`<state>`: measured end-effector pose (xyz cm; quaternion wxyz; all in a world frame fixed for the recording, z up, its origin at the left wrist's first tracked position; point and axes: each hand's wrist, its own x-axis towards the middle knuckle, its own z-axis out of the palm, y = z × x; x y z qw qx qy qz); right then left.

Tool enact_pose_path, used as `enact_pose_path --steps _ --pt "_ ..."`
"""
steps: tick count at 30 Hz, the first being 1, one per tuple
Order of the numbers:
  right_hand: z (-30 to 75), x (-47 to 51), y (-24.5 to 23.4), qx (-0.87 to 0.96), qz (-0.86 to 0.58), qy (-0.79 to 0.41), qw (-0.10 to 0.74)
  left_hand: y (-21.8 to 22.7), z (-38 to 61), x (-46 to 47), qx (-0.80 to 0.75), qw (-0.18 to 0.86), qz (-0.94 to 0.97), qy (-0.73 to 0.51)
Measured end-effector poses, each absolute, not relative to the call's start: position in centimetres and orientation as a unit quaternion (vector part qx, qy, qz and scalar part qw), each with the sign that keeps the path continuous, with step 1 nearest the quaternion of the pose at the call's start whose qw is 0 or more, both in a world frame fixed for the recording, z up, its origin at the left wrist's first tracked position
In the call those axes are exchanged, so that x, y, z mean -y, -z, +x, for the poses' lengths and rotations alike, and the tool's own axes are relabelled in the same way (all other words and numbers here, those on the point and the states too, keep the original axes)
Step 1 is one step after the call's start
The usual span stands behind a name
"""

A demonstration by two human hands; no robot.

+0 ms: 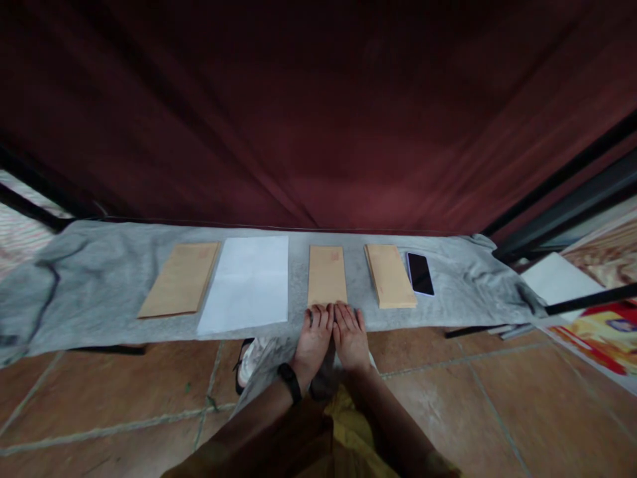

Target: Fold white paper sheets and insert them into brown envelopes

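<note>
A brown paper envelope lies flat on the grey cloth, with small printing near its far right corner. My left hand and my right hand rest side by side on its near end. The fingers of both are stretched out and lie flat, covering that edge. To the right is a stack of similar brown envelopes. White paper sheets lie to the left, and beyond them a larger brown envelope, perhaps more than one.
A phone lies right of the envelope stack. The grey cloth covers a narrow table, with a dark red curtain hanging behind it. Dark metal bars stand at the right. Below is a tiled floor.
</note>
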<state>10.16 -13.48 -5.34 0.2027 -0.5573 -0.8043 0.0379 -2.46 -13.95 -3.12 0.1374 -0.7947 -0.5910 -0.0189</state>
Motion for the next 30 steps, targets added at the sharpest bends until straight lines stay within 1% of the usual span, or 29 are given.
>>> enact_pose_path --steps 7,13,22,26,30 --pt "10.2 13.7 5.7 0.8 -0.562 -0.031 0.205 3.1 -2.9 13.9 0.588 0.122 -0.799 0.035" --pt "10.1 13.8 5.7 0.792 -0.57 -0.037 0.215 3.6 -3.3 14.1 0.589 0.079 -0.801 0.071" --pt "10.2 14.0 5.7 0.767 -0.597 -0.034 0.234 4.4 -5.9 14.5 0.596 0.086 -0.796 0.056" --pt "10.5 14.2 5.8 0.756 -0.606 -0.024 0.248 5.0 -6.8 14.7 0.606 0.088 -0.785 0.097" --pt "10.6 14.2 5.7 0.747 -0.613 -0.019 0.258 4.5 -6.6 14.8 0.619 0.08 -0.768 0.145"
